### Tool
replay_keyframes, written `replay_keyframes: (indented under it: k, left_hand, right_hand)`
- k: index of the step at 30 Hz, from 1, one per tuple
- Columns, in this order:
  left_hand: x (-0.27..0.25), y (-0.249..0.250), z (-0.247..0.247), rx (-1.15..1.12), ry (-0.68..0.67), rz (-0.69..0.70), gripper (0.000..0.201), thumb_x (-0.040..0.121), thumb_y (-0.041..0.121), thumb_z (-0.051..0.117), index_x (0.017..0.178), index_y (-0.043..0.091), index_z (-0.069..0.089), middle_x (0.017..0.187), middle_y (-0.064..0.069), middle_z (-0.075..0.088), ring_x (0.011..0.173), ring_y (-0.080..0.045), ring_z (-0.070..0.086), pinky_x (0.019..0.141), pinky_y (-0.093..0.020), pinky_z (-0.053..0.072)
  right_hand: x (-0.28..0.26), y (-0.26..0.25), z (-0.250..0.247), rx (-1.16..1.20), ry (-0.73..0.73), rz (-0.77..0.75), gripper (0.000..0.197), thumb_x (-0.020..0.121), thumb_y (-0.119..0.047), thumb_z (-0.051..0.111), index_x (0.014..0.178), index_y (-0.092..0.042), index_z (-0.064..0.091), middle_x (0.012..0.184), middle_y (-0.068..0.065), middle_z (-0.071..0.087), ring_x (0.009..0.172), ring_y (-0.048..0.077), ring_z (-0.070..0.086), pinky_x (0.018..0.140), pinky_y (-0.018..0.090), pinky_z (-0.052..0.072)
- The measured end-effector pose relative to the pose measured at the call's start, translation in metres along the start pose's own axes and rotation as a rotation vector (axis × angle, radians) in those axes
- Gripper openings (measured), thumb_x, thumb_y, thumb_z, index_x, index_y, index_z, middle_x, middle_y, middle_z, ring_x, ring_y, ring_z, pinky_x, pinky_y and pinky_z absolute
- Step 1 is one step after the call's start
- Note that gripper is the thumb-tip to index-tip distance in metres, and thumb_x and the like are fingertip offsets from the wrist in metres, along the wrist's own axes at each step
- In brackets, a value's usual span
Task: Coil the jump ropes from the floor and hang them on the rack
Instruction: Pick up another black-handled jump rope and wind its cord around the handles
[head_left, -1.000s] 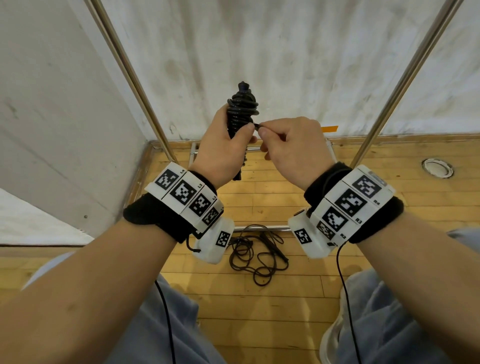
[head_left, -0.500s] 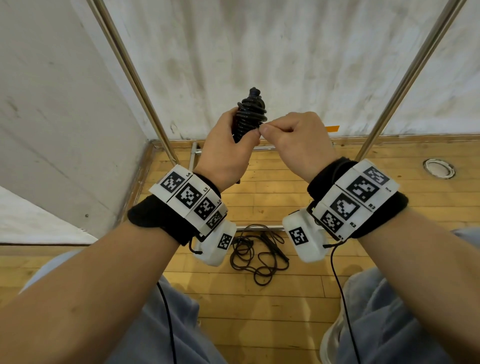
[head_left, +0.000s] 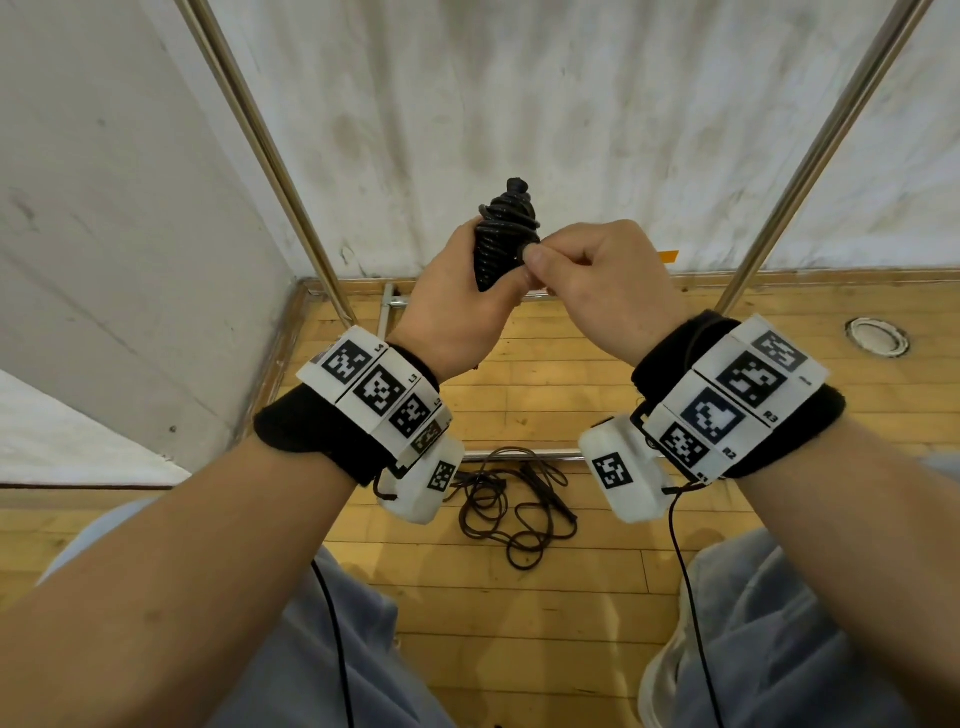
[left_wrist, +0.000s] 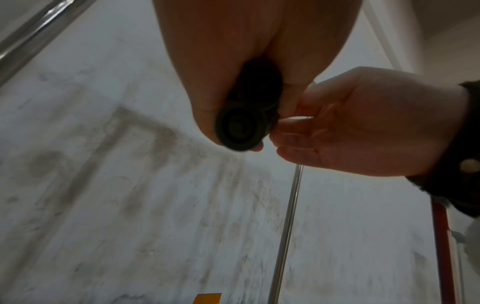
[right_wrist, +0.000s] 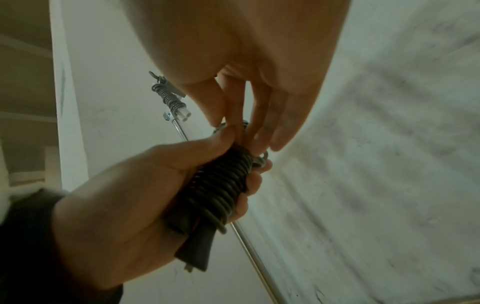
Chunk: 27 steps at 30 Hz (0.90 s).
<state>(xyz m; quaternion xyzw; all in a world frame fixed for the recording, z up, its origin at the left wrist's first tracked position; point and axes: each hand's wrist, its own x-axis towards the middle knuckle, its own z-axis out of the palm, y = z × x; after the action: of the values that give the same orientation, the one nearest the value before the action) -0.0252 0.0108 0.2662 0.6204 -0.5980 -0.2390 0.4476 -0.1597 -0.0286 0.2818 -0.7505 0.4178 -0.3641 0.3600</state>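
My left hand (head_left: 457, 306) grips a black jump rope bundle (head_left: 501, 236), its cord wound tightly round the two handles (right_wrist: 197, 242), held upright in front of the wall. My right hand (head_left: 587, 275) pinches the cord's end at the bundle's upper right side (right_wrist: 255, 153). In the left wrist view the bundle's butt end (left_wrist: 240, 128) points at the camera, with the right hand's fingers (left_wrist: 291, 131) touching it. A second black jump rope (head_left: 511, 504) lies loose and tangled on the wooden floor between my knees. The rack's two steel uprights (head_left: 270, 156) (head_left: 810, 156) rise on either side.
The rack's low steel base bars (head_left: 519, 456) lie on the floor by the tangled rope. A white wall stands close behind and to the left. A round metal floor fitting (head_left: 877, 336) sits at the right. An orange tape strip (head_left: 667, 256) marks the wall base.
The bundle tilted a little to the right and both hands rose slightly. My right hand's pinch moved in against the bundle, taking up the last short length of cord.
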Motion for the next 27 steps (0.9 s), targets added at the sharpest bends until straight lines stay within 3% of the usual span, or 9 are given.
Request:
replay_keyframes:
  k: [2,4,6,9,13,15,19,24,27]
  left_hand:
    - [0.000,0.002,-0.001,-0.009,-0.002,0.012,0.036,0.094,0.020,0.058,0.127,0.009,0.049,0.098,0.002,0.063,0.088,-0.016,0.063,0.078,-0.032,0.050]
    - [-0.001,0.003,0.000,-0.044,-0.008,-0.004,0.035,0.095,0.018,0.055,0.129,0.009,0.048,0.096,0.002,0.064,0.085,-0.015,0.065,0.074,-0.030,0.050]
    - [-0.001,0.002,0.000,-0.095,-0.018,-0.036,0.033,0.096,0.017,0.053,0.128,0.010,0.048,0.091,0.005,0.063,0.079,-0.012,0.064,0.067,-0.025,0.046]
    - [-0.001,0.001,0.000,-0.126,-0.037,-0.052,0.030,0.097,0.016,0.051,0.126,0.009,0.048,0.091,0.006,0.060,0.078,-0.014,0.063,0.067,-0.025,0.045]
    - [-0.002,0.003,-0.001,-0.162,-0.040,-0.053,0.029,0.098,0.014,0.049,0.126,0.009,0.046,0.093,0.007,0.058,0.077,-0.015,0.063,0.064,-0.021,0.046]
    - [-0.002,0.004,-0.002,-0.171,-0.043,-0.057,0.030,0.098,0.015,0.049,0.128,0.010,0.044,0.094,0.007,0.058,0.076,-0.014,0.063,0.063,-0.021,0.045]
    - [-0.002,0.004,-0.004,-0.125,-0.086,-0.075,0.033,0.099,0.019,0.048,0.130,0.011,0.042,0.092,0.006,0.059,0.078,-0.016,0.064,0.068,-0.034,0.048]
    - [-0.003,0.004,-0.007,-0.116,-0.102,-0.120,0.033,0.098,0.020,0.049,0.129,0.012,0.044,0.088,-0.001,0.062,0.079,-0.018,0.065,0.059,-0.036,0.049]
    - [-0.001,0.004,-0.010,-0.108,-0.131,-0.123,0.032,0.096,0.016,0.050,0.127,0.011,0.046,0.090,-0.004,0.063,0.079,-0.019,0.065,0.061,-0.038,0.049]
  right_hand:
    - [-0.001,0.000,0.001,0.011,0.078,-0.017,0.018,0.088,-0.015,0.058,0.078,-0.010,0.073,0.080,0.005,0.070,0.074,0.023,0.065,0.068,0.029,0.053]
    - [0.000,0.002,0.002,0.014,0.197,-0.043,0.013,0.085,-0.015,0.060,0.088,-0.017,0.072,0.085,-0.004,0.068,0.077,0.011,0.066,0.073,0.020,0.052]
    - [0.001,0.004,0.005,-0.047,0.225,-0.101,0.018,0.085,-0.015,0.061,0.099,-0.017,0.071,0.086,-0.006,0.064,0.073,0.004,0.060,0.070,0.007,0.044]
    - [0.001,0.008,0.007,-0.179,0.222,-0.206,0.021,0.085,-0.014,0.061,0.104,-0.012,0.071,0.084,-0.004,0.061,0.073,0.007,0.054,0.072,0.010,0.040]
    - [0.000,0.008,0.010,-0.187,0.277,-0.303,0.018,0.084,-0.011,0.061,0.098,-0.006,0.071,0.085,0.001,0.062,0.075,0.013,0.059,0.073,0.020,0.049]
    - [0.001,0.009,0.011,-0.190,0.291,-0.318,0.016,0.084,-0.011,0.061,0.095,-0.005,0.071,0.085,0.001,0.062,0.074,0.010,0.057,0.071,0.014,0.047]
    - [0.004,0.011,0.010,-0.222,0.253,-0.298,0.016,0.086,-0.013,0.060,0.094,-0.007,0.072,0.081,-0.006,0.055,0.072,0.006,0.049,0.068,0.003,0.036]
    - [0.006,0.013,0.006,-0.224,0.157,-0.271,0.010,0.084,-0.017,0.059,0.090,-0.014,0.068,0.075,-0.005,0.056,0.068,0.008,0.048,0.065,0.010,0.037]
    - [0.007,0.013,0.006,-0.274,0.099,-0.285,0.006,0.082,-0.014,0.060,0.086,-0.013,0.064,0.072,-0.006,0.053,0.065,0.007,0.045,0.064,0.014,0.037]
